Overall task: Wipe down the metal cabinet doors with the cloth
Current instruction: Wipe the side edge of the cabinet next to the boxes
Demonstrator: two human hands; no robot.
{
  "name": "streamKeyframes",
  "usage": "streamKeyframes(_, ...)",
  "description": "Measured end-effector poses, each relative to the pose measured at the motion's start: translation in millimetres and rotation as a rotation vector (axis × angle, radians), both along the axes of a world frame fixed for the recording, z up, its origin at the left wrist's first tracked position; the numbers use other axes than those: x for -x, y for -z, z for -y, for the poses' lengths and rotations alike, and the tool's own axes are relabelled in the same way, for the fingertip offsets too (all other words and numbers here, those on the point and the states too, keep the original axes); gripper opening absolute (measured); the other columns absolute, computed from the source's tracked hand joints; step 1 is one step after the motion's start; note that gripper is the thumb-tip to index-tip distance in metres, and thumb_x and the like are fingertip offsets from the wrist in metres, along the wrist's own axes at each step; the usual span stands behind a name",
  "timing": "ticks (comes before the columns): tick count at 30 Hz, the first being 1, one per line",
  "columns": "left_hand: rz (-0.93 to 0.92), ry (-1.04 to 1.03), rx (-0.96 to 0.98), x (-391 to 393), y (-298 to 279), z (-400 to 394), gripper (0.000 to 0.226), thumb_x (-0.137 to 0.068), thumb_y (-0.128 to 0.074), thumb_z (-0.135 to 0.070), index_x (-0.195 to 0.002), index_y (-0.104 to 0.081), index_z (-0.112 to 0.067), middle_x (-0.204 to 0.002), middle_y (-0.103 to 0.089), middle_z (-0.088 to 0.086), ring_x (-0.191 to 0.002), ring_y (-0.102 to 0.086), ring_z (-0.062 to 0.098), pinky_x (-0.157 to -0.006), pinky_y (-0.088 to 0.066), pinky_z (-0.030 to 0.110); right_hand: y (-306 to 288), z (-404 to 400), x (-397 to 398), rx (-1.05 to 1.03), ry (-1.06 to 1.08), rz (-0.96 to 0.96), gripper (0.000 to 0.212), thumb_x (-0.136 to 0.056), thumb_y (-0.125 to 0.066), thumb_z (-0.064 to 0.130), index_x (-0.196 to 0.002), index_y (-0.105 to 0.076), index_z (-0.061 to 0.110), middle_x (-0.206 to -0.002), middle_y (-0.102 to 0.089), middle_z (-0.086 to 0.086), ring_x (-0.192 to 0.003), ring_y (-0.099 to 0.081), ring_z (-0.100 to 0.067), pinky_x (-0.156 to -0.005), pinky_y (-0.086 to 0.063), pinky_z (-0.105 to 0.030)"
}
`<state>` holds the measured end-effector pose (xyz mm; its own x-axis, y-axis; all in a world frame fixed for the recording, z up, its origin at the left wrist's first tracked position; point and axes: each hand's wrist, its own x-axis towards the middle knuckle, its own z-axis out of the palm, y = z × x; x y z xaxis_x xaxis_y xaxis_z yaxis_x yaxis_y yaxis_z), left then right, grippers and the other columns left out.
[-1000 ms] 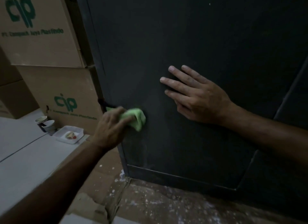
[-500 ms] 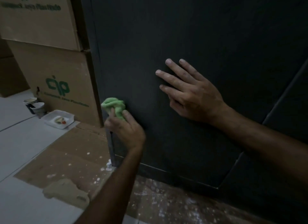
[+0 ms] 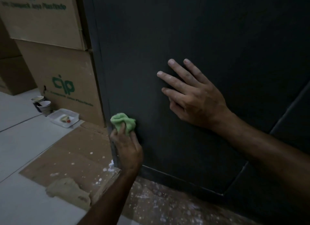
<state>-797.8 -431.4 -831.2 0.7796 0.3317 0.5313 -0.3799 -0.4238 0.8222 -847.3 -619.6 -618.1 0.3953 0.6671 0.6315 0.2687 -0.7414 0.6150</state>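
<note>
A dark metal cabinet door [image 3: 192, 32] fills most of the view. My left hand [image 3: 126, 148] grips a bunched green cloth [image 3: 123, 122] and holds it against the door's lower left corner, close to the left edge. My right hand [image 3: 192, 97] lies flat on the door's middle with straight, spread fingers. A second dark door panel [image 3: 288, 124] shows at the right.
Stacked cardboard boxes [image 3: 55, 62] with green print stand left of the cabinet. On the floor beside them are paper cups [image 3: 42, 104] and a white tray [image 3: 64, 118]. Flattened, paint-spattered cardboard [image 3: 70, 157] covers the floor below the door.
My left hand turned from reaching sideways to pointing upward and slid the cloth left and down along the door's edge. My right hand stayed flat on the door.
</note>
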Motion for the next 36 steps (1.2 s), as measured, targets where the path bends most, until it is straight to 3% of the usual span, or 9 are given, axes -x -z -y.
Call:
streamKeyframes(4, -0.165, -0.187, 0.222, -39.1, -17.8, -24.6, 0.053, -0.112, -0.038, -0.021, -0.159, -0.032, 0.004, -0.163, -0.03, 0.031, -0.152, -0.029, 0.039, -0.126, -0.015, 0.03, 1.3, -0.2, -1.2, 0.017, 0.009, 0.002, 0.025, -0.1, -0.053, 0.021, -0.112, -0.074, 0.012, -0.153, -0.051, -0.011, -0.151, -0.033, -0.038, -0.124, -0.023, -0.055)
streamKeyframes(8, 0.097, -0.156, 0.141, -40.9, -49.2, -5.4, 0.047, -0.108, -0.047, -0.019, -0.148, -0.043, 0.006, -0.141, -0.041, 0.036, -0.131, -0.038, 0.039, -0.119, -0.015, 0.017, 3.1, -3.3, 1.0, -0.004, 0.02, -0.013, 0.026, -0.1, -0.053, 0.02, -0.112, -0.074, 0.013, -0.153, -0.051, -0.01, -0.151, -0.033, -0.037, -0.123, -0.025, -0.057)
streamKeyframes(12, 0.061, -0.012, 0.011, 3.2, 12.0, 15.0, 0.044, -0.102, -0.057, -0.011, -0.14, -0.05, 0.01, -0.136, -0.047, 0.042, -0.129, -0.042, 0.035, -0.12, -0.02, 0.012, 2.1, -3.4, 3.0, -0.019, 0.016, -0.027, 0.026, -0.101, -0.052, 0.019, -0.111, -0.075, 0.013, -0.153, -0.052, -0.01, -0.15, -0.034, -0.037, -0.123, -0.026, -0.057)
streamKeyframes(16, -0.219, -0.16, 0.356, -43.8, 24.9, -16.5, 0.052, -0.107, -0.051, -0.003, -0.153, -0.033, 0.016, -0.151, -0.035, 0.047, -0.14, -0.042, 0.058, -0.119, -0.037, 0.054, 0.2, -4.8, 4.4, -0.011, 0.018, -0.035, 0.025, -0.1, -0.053, 0.019, -0.111, -0.075, 0.013, -0.153, -0.052, -0.01, -0.15, -0.034, -0.037, -0.124, -0.025, -0.056)
streamKeyframes(18, -0.376, -0.261, 0.537, -51.1, 0.2, -16.3, 0.062, -0.112, -0.043, -0.02, -0.16, -0.018, 0.009, -0.162, -0.024, 0.039, -0.15, -0.031, 0.05, -0.124, -0.027, 0.047, 0.7, -4.8, 4.7, -0.018, 0.018, -0.039, 0.025, -0.1, -0.054, 0.018, -0.111, -0.076, 0.013, -0.153, -0.052, -0.009, -0.15, -0.034, -0.037, -0.124, -0.024, -0.056)
streamKeyframes(22, -0.255, -0.013, 0.184, 10.5, 19.8, 28.6, 0.064, -0.106, -0.035, -0.041, -0.154, -0.036, 0.001, -0.151, -0.046, 0.029, -0.136, -0.05, 0.047, -0.111, -0.046, 0.051, 1.4, -2.5, 3.0, -0.009, 0.016, -0.045, 0.026, -0.1, -0.053, 0.02, -0.112, -0.075, 0.013, -0.154, -0.05, -0.009, -0.151, -0.032, -0.036, -0.124, -0.023, -0.056)
streamKeyframes(25, -0.366, 0.076, 0.203, 17.9, 55.2, 11.3, 0.063, -0.108, -0.036, -0.038, -0.152, -0.033, 0.007, -0.147, -0.047, 0.033, -0.132, -0.052, 0.049, -0.104, -0.048, 0.045, 2.0, -2.0, 2.6, -0.02, 0.007, -0.04, 0.026, -0.1, -0.053, 0.02, -0.111, -0.075, 0.013, -0.154, -0.05, -0.009, -0.152, -0.031, -0.036, -0.124, -0.023, -0.056)
streamKeyframes(29, -0.64, -0.236, 0.532, -48.2, 38.6, -18.7, 0.066, -0.113, -0.039, -0.029, -0.163, -0.01, 0.003, -0.163, -0.026, 0.034, -0.147, -0.036, 0.048, -0.12, -0.031, 0.048, 1.7, -2.6, 2.7, -0.014, 0.015, -0.048, 0.025, -0.1, -0.053, 0.02, -0.111, -0.075, 0.013, -0.154, -0.051, -0.009, -0.152, -0.032, -0.036, -0.124, -0.024, -0.056)
streamKeyframes(36, -0.506, -0.05, 0.445, 12.7, 72.4, 28.6, 0.054, -0.11, -0.048, -0.029, -0.155, -0.031, -0.005, -0.154, -0.041, 0.024, -0.137, -0.048, 0.042, -0.108, -0.041, 0.045, 2.1, -2.7, 1.9, -0.017, 0.013, -0.032, 0.025, -0.1, -0.053, 0.02, -0.109, -0.076, 0.013, -0.153, -0.051, -0.01, -0.151, -0.032, -0.037, -0.123, -0.025, -0.057)
